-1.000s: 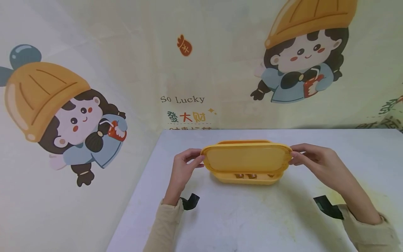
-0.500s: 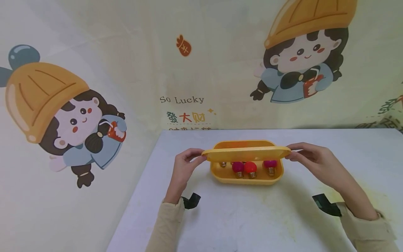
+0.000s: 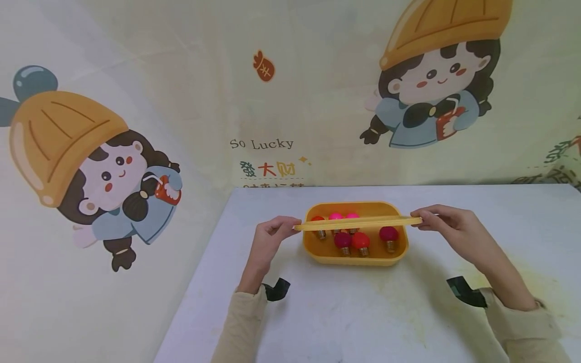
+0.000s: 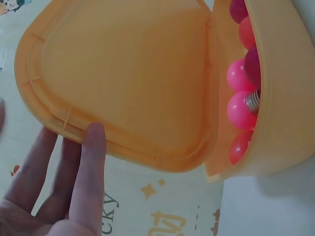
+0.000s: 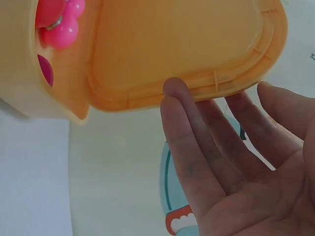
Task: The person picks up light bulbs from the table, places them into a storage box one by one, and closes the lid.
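Both hands hold a yellow plastic lid (image 3: 358,223), which appears as a thin strip, edge-on, in the head view. My left hand (image 3: 272,239) pinches its left end, and my right hand (image 3: 454,229) pinches the right end. Behind and below the lid sits a matching yellow box (image 3: 356,261) with rounded corners. Several small bulbs with metal screw bases lie inside, among them a red bulb (image 3: 361,241), a purple bulb (image 3: 342,240) and a pink bulb (image 3: 336,217). The lid's ribbed inner rim (image 4: 66,120) shows in the left wrist view, fingertips against it.
The box stands on a white table (image 3: 354,312), toward its back edge. A pale cloth backdrop (image 3: 327,101) with printed cartoon figures and lettering rises behind the table and at its left. Black straps (image 3: 276,290) stick out at both sleeve cuffs.
The lid has tilted from showing its broad face to edge-on in the head view, uncovering the bulbs in the box. Both hands have shifted slightly with it and keep hold of its ends.
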The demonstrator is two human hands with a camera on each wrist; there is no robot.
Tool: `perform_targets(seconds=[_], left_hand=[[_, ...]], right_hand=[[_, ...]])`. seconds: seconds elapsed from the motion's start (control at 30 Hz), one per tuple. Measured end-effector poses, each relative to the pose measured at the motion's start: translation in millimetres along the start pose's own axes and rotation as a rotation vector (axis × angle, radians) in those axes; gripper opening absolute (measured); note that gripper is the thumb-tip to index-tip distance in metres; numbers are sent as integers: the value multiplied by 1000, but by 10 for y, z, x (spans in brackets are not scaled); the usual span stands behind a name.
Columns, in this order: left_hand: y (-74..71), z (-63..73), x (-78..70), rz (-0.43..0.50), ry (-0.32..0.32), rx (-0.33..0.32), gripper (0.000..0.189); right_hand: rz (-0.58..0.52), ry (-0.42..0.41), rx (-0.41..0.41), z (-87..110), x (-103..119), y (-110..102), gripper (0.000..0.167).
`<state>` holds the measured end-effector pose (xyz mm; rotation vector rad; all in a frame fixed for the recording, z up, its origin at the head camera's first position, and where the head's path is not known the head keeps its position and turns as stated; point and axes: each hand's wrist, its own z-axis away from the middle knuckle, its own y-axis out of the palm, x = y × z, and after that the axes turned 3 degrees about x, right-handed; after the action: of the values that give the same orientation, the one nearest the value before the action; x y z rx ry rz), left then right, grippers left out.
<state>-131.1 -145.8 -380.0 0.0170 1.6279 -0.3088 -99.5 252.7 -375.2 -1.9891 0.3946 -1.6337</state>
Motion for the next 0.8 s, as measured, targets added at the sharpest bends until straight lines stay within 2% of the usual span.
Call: perform_targets(seconds=[0.23, 0.37, 0.53, 0.8], left_hand=[[58, -29, 34, -20, -45, -60, 29], [72, -34, 47, -19, -36, -47, 26], [59, -33, 65, -28, -12, -35, 25], [55, -45, 111, -17, 1, -65, 32]], right_hand=[[4, 30, -54, -15, -39, 41, 31], [12, 73, -54, -24, -70, 45, 33], [16, 61, -53, -31, -105, 53, 30], [16, 72, -36, -37, -97, 72, 34]])
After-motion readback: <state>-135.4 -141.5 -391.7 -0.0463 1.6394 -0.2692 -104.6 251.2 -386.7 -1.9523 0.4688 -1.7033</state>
